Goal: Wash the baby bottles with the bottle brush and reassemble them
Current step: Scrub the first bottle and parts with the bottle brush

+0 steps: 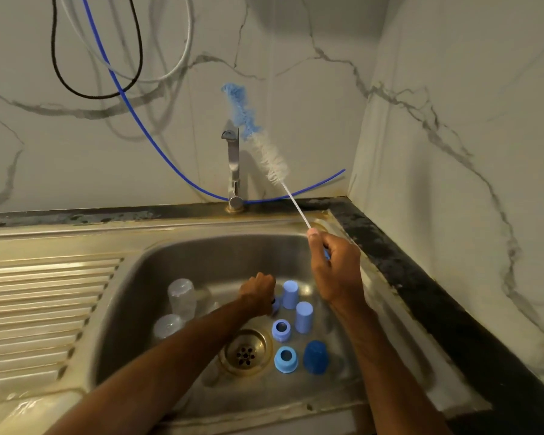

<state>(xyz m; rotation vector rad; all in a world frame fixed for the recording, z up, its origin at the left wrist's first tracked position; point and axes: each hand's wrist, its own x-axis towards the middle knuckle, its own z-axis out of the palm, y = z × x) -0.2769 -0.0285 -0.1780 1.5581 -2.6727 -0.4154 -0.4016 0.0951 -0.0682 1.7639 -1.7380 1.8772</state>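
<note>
Steel sink (170,262): right hand (333,265) is up and right of the drain (245,353), fingers closed round the bottle brush (273,164) handle, bristles raised beside the tap (233,164). Left hand (258,293) just behind the drain, fist curled on a small blue part (275,306), mostly hidden. Clear bottles (182,296) inverted left of the drain; blue caps (290,293) and rings (281,330) right of it.

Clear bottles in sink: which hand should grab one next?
Left, probably. The left hand is low in the basin near the clear bottles, though gripping a small blue part; the right hand is raised, holding the bottle brush.
</note>
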